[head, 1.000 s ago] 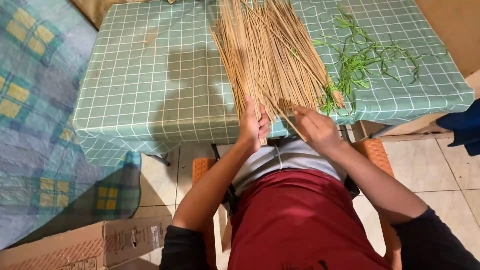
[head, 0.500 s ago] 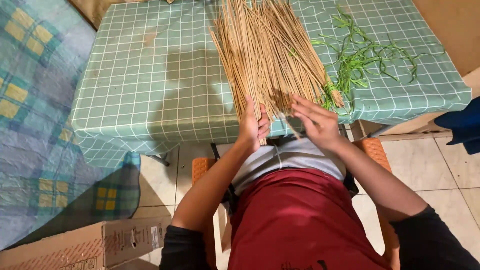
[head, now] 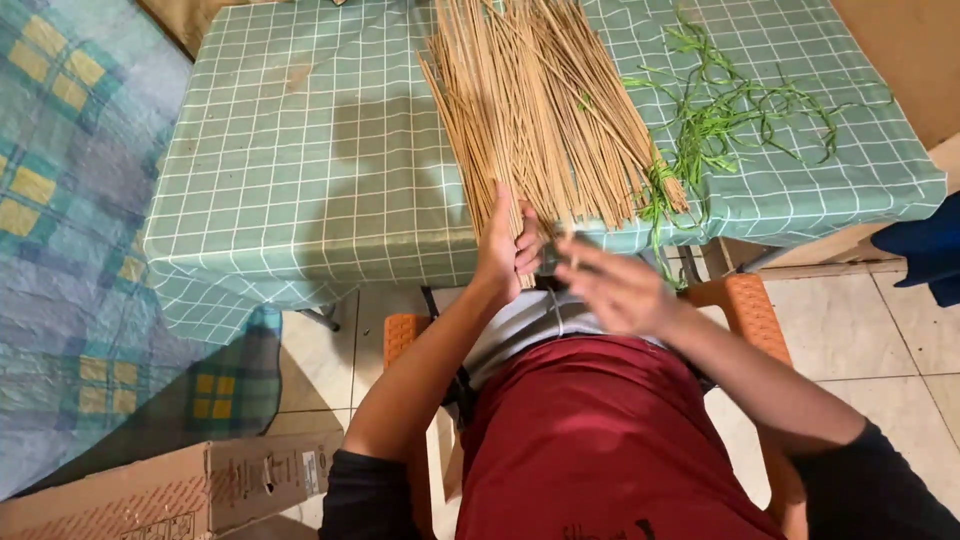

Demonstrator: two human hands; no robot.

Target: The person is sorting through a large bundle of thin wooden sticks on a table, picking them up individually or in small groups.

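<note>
The left hand (head: 505, 248) pinches the near ends of thin sticks (head: 545, 110); just beside it, the blurred right hand (head: 615, 290) seems spread.

Pale tan sticks (head: 545, 110): thin, dry, matt, like split bamboo or wood. Green strips (head: 730, 115): limp, slightly shiny, plant-like or plastic, cannot tell which. Tablecloth (head: 290, 190): green-and-white checked, smooth, faint sheen like vinyl. Chair (head: 745, 300): orange moulded plastic, woven-look texture. Box (head: 170, 490): brown matt cardboard. Floor (head: 850, 330): pale glossy tile. Blanket (head: 70, 200): soft checked cloth, matt. Apron (head: 600, 440): dark red matt cloth.
</note>
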